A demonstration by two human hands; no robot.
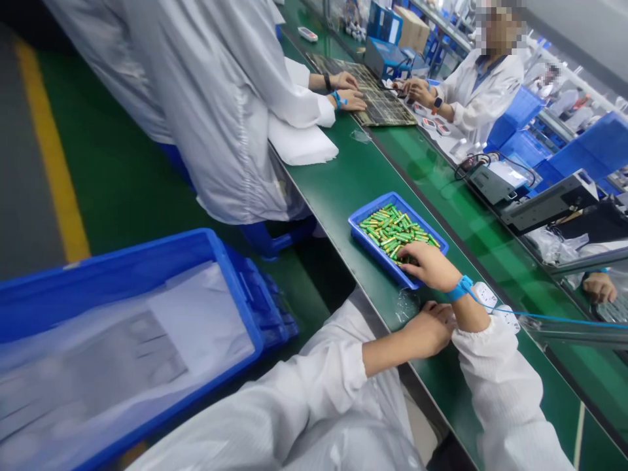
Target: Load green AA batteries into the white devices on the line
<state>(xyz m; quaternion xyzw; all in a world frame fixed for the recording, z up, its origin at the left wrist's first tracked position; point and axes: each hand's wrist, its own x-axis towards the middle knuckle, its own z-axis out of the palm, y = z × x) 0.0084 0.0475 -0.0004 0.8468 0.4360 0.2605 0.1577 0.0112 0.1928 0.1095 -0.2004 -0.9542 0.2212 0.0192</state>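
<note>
A shallow blue tray (360, 219) holding several green and yellow batteries (395, 230) stands on the green bench. My right hand (428, 265), with a blue wrist strap (460, 288), reaches into the tray's near corner, its fingers curled down around batteries. My left hand (430, 329) rests on the bench just behind the right wrist, near the bench edge. Its fingers are curled shut, and their tips are hidden behind my right forearm. A small clear plastic bag (407, 305) lies beside it. A white device (485, 297) sits just past my right wrist.
A big blue bin (230, 275) lined with plastic stands at lower left on the floor. A person in a white coat (230, 98) works at a dark panel (380, 104) further along; another sits opposite (483, 91). White sheets (301, 145), machines (544, 206) and a green belt (441, 170) lie beyond.
</note>
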